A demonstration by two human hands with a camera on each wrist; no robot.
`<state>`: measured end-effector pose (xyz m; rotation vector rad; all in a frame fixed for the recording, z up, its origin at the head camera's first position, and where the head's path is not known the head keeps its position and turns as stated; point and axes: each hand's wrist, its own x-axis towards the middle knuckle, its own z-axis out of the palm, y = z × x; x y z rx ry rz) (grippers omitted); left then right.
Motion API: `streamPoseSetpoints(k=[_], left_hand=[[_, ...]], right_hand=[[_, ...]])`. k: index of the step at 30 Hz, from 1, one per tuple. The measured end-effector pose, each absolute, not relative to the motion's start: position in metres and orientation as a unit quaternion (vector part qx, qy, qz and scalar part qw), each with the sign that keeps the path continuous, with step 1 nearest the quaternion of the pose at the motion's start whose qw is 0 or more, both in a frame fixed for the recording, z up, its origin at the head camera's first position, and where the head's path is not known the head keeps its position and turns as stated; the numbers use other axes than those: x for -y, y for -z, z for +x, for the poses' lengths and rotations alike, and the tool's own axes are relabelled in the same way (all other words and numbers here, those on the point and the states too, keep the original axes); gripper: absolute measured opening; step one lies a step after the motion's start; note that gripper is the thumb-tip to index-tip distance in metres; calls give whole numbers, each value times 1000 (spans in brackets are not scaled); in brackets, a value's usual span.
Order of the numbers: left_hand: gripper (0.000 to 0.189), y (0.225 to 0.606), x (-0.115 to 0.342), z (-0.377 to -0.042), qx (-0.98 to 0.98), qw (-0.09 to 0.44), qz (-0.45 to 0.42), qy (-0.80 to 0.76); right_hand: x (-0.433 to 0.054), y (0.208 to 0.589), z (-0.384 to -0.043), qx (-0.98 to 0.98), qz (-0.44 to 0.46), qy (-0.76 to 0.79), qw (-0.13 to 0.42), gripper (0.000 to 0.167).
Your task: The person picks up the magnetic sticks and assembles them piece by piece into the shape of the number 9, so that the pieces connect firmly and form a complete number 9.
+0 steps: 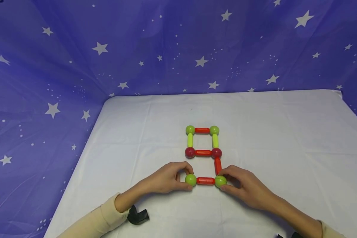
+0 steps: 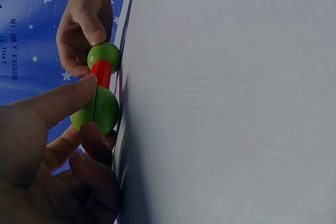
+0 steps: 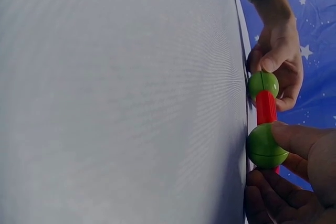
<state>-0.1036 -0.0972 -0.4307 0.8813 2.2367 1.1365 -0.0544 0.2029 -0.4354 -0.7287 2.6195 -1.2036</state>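
My left hand (image 1: 169,178) pinches a green ball (image 1: 191,180) between thumb and fingers. A red rod (image 1: 205,180) joins it to a second green ball (image 1: 220,181), which my right hand (image 1: 250,186) grips from the right. From that ball another red rod (image 1: 218,166) runs up to a dark red ball (image 1: 216,153). Above lies a flat square: two dark red balls joined by a red rod (image 1: 203,153), two yellow-green rods (image 1: 190,140) at the sides, and a red rod (image 1: 202,130) between two green balls (image 1: 190,130). No rod shows between the left dark red ball (image 1: 190,152) and the left-hand ball.
A white cloth (image 1: 285,138) covers the table under the pieces. Behind and to the left hangs a purple-blue sheet with stars (image 1: 166,43). A black strap piece (image 1: 138,216) sits by the left sleeve.
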Motion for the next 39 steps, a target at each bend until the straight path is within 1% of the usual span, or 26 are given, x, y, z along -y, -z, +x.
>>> streamPoseSetpoints(k=[7,24,31,35,39], left_hand=[[35,430,97,-102,-821,247,312,-409],[35,430,98,-102,-823,243,320,-402],[39,430,98,-100,-826,247,317,-394],[44,426,100,-102,-840,236,325,-366],[46,418,106,-112,-857,208,327,-340]], right_hand=[[-202,434,-54,-881,-241,397,86,32],[-202,435,-55,-879,-247,400,81,32],[-201,435,-53,-878,-243,403,90,30],[-201,432,-52,-879,-242,400,99,29],[-204,426,-56,-888,-252,375,80,28]])
